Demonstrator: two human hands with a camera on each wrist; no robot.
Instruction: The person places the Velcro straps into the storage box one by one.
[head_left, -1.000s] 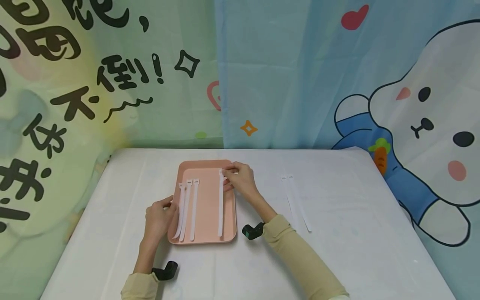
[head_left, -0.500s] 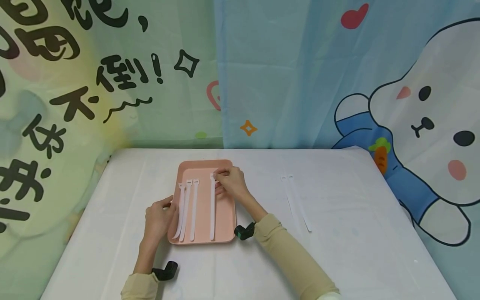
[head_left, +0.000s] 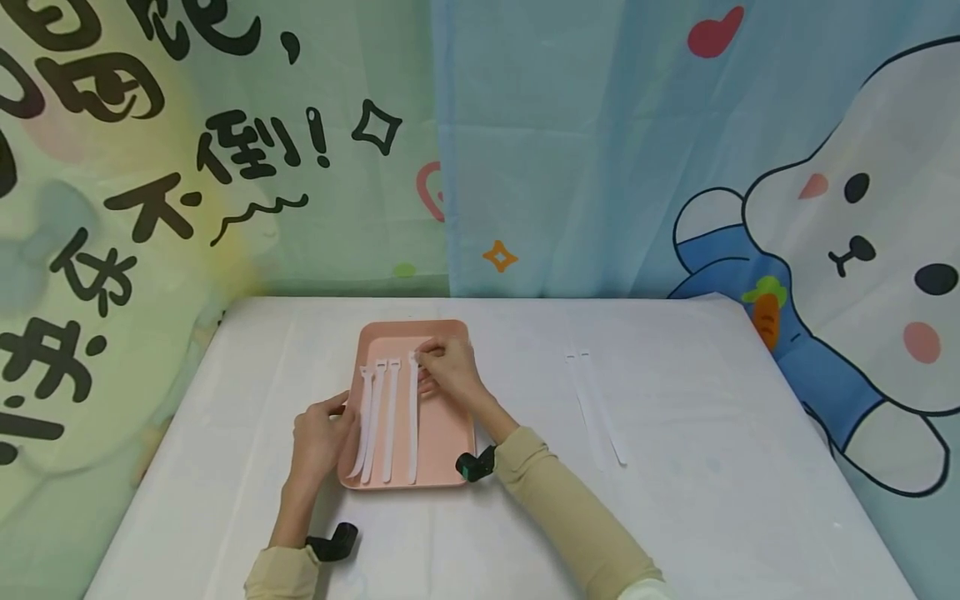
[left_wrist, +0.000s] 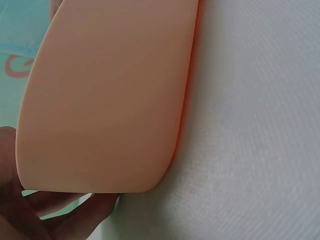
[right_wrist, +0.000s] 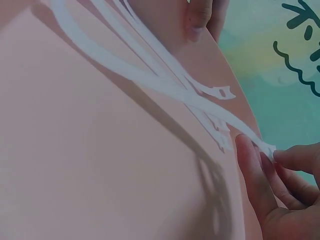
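My right hand [head_left: 450, 368] pinches the slotted head of a white hook-and-loop cable tie [head_left: 413, 425] between thumb and fingertips. Seen from the right wrist, this tie [right_wrist: 107, 60] bows above the tray and casts a shadow on it. Three similar white ties [head_left: 392, 417] lie side by side, lengthwise, in the left part of the shallow pink tray [head_left: 444, 446]. At the tray's left edge, my left hand [head_left: 318, 435] grips the rim. The left wrist view has its fingers [left_wrist: 85, 220] bent around the tray's edge, partly hidden by the pink wall.
Two more white ties [head_left: 603, 412] lie on the white tablecloth [head_left: 697, 433] to the tray's right, hard to pick out against it. A printed curtain [head_left: 555, 150] hangs behind the table. Each wrist wears a black camera mount [head_left: 333, 542].
My right hand has carried its tie leftward across the tray, from near the right wall to just beside the three lying ties. The left hand stays on the rim.
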